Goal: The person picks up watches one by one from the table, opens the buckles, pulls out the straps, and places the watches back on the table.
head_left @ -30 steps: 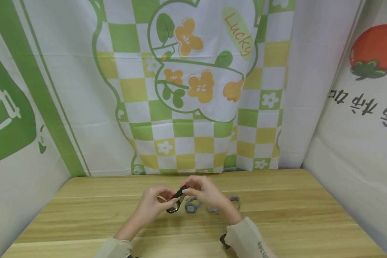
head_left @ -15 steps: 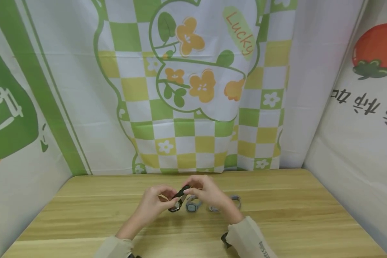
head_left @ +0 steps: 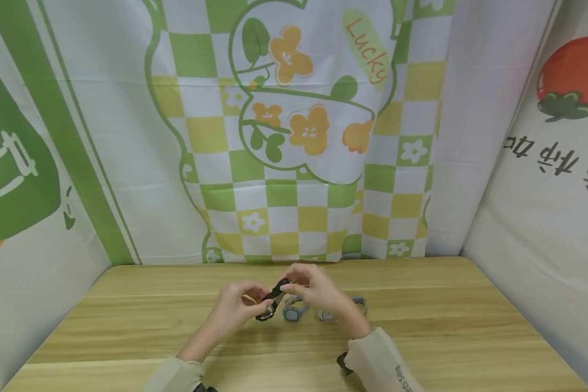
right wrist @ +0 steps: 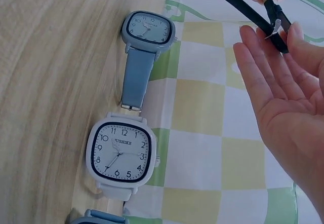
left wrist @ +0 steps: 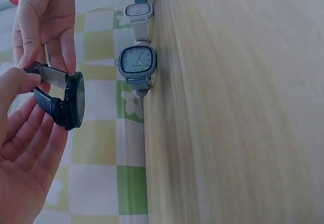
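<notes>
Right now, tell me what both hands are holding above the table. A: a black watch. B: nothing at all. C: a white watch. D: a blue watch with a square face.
A: the left hand and the right hand both pinch the black watch by its strap, while the blue watch and the white watch lie on the table.
</notes>
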Tool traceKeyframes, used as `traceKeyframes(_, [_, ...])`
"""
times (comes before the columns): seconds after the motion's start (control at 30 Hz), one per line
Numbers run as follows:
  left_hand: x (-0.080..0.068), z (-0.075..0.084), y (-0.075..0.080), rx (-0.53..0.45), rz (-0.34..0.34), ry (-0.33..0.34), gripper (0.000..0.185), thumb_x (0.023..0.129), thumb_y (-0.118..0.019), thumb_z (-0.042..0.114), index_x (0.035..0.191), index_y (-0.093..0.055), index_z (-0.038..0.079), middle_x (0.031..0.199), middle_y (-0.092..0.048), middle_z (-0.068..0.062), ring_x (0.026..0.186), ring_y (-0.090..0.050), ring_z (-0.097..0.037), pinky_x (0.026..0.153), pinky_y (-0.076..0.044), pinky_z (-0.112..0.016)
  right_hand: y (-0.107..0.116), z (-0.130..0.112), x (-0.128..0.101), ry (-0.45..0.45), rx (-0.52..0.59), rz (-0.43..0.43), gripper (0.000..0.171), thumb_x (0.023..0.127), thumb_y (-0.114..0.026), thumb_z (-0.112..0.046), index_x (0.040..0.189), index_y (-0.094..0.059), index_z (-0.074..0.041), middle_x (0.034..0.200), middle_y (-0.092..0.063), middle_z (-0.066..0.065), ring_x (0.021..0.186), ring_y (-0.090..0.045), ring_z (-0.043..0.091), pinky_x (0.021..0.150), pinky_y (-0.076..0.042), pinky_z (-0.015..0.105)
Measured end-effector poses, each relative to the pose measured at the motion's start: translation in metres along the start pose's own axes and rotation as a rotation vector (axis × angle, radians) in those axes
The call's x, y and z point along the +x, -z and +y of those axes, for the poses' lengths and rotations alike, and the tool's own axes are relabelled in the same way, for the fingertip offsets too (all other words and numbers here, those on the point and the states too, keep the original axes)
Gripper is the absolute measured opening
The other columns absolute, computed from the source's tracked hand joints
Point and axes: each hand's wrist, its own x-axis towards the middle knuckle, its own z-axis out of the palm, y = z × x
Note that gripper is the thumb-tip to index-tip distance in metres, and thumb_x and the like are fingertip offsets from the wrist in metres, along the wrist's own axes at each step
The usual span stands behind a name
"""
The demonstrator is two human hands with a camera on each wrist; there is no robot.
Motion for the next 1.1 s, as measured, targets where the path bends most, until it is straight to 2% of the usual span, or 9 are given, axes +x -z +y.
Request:
traceKeyframes(0.1, [-0.0004,0.0002,0.0003,0.016,0.003,-0.004,0.007,0.089,-0.081,0.0,0.095,-0.077,0.002,0.088,-0.076,-0.004,0.078,-0.068,-0.005,0.07,-0.062,-0.025,-0.0014,0.0001,0.001,0.025,-0.025,-0.016,0.018,0.102,-0.07,-0.008,0.116,-0.072,0.004,0.111,-0.074,0.018,0.096,-0.072,0.016,0.084,-0.058,0.025])
traceKeyframes(0.2, [-0.0005,0.0006,0.0005,0.021,0.002,-0.005,0.008,0.089,-0.081,0.001,0.096,-0.077,0.002,0.089,-0.076,-0.004,0.08,-0.068,-0.005,0.071,-0.062,-0.025,-0.0026,0.0007,0.0018,0.051,-0.015,-0.022,0.017,0.101,-0.071,-0.006,0.114,-0.072,0.005,0.107,-0.075,0.019,0.095,-0.073,0.018,0.083,-0.058,0.024])
traceKeyframes(0.37, [-0.0006,0.0008,0.0003,0.005,0.004,-0.001,0.008,0.09,-0.081,0.0,0.096,-0.077,0.002,0.089,-0.076,-0.004,0.08,-0.069,-0.006,0.072,-0.062,-0.025,-0.003,0.0019,0.0021,0.054,0.0,-0.018,0.013,0.102,-0.069,-0.004,0.111,-0.073,0.004,0.1,-0.076,0.018,0.092,-0.073,0.019,0.081,-0.058,0.024])
traceKeyframes(0.6, [-0.0006,-0.0006,0.0,-0.007,0.003,0.024,0.008,0.089,-0.082,0.001,0.094,-0.077,0.002,0.089,-0.076,-0.005,0.08,-0.069,-0.006,0.071,-0.062,-0.025,0.0035,-0.002,-0.0006,-0.001,0.026,0.038,0.012,0.103,-0.067,-0.005,0.112,-0.071,0.001,0.104,-0.075,0.016,0.097,-0.072,0.021,0.081,-0.059,0.034])
traceKeyframes(0.7, [-0.0005,-0.0012,0.0001,-0.008,-0.003,0.026,0.008,0.089,-0.082,0.002,0.095,-0.077,0.002,0.09,-0.076,-0.006,0.08,-0.069,-0.006,0.071,-0.062,-0.025,0.005,-0.0032,-0.0006,-0.004,0.012,0.035,0.013,0.104,-0.067,-0.007,0.113,-0.071,0.0,0.108,-0.075,0.015,0.1,-0.072,0.021,0.084,-0.059,0.034])
traceKeyframes(0.93, [-0.0006,-0.0012,-0.0003,-0.001,-0.003,0.032,0.007,0.089,-0.082,0.002,0.094,-0.077,0.003,0.089,-0.076,-0.005,0.079,-0.069,-0.006,0.071,-0.062,-0.023,0.0042,-0.0023,0.0003,0.029,0.001,0.045,0.02,0.105,-0.066,-0.009,0.119,-0.072,0.003,0.116,-0.075,0.02,0.107,-0.073,0.029,0.091,-0.059,0.036])
traceKeyframes(1.1, [0.0002,0.0003,-0.0014,-0.005,-0.002,0.038,0.007,0.089,-0.082,0.002,0.094,-0.077,0.002,0.088,-0.076,-0.005,0.079,-0.069,-0.006,0.07,-0.062,-0.025,0.0031,-0.0017,-0.0001,0.051,0.008,0.087,0.025,0.105,-0.066,-0.009,0.125,-0.069,0.006,0.118,-0.075,0.022,0.106,-0.074,0.03,0.088,-0.06,0.031])
